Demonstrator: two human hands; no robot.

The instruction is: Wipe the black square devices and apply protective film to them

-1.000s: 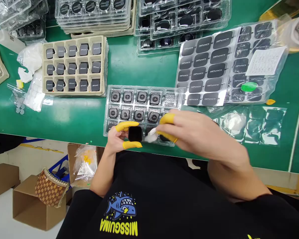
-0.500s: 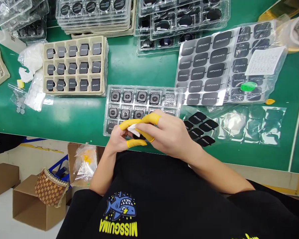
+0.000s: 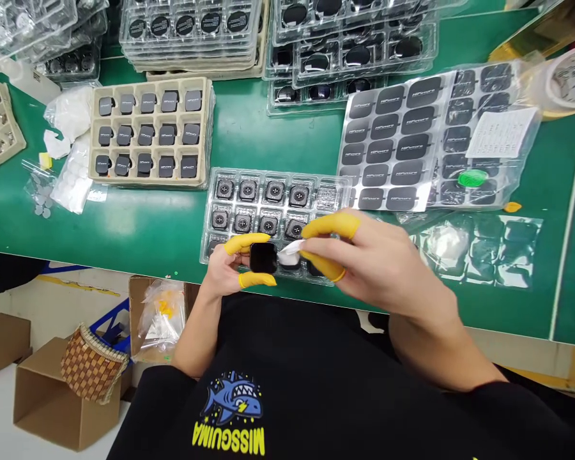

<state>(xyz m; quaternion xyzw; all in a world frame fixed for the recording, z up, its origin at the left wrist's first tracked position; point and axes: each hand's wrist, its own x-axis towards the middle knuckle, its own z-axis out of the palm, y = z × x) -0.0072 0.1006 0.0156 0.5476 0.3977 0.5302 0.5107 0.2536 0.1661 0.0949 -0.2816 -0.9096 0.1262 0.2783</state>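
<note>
My left hand (image 3: 223, 269), with yellow finger cots on, grips a square smartwatch body (image 3: 263, 258) by its edges, the glossy black screen facing up. Just to the right, my right hand (image 3: 381, 265) pinches a folded white wiping cloth (image 3: 290, 255), apart from the screen by a small gap. Yellow cots cover its fingertips too. Behind and below both hands lies a clear plastic tray (image 3: 205, 237). Several watch bodies (image 3: 248, 190) rest in it with their sensor backs up. My hands hide part of its front row.
A beige tray (image 3: 209, 137) of dark square pieces sits at the left. Printed film sheets (image 3: 381, 152) and a clear film sheet (image 3: 489, 252) lie at the right. Stacked clear trays (image 3: 186, 51) line the back. A tape roll (image 3: 568, 80) stands at far right.
My right hand has moved right with the cloth, away from the watch, uncovering its black screen. My left hand still holds the watch in about the same place. The view has shifted slightly.
</note>
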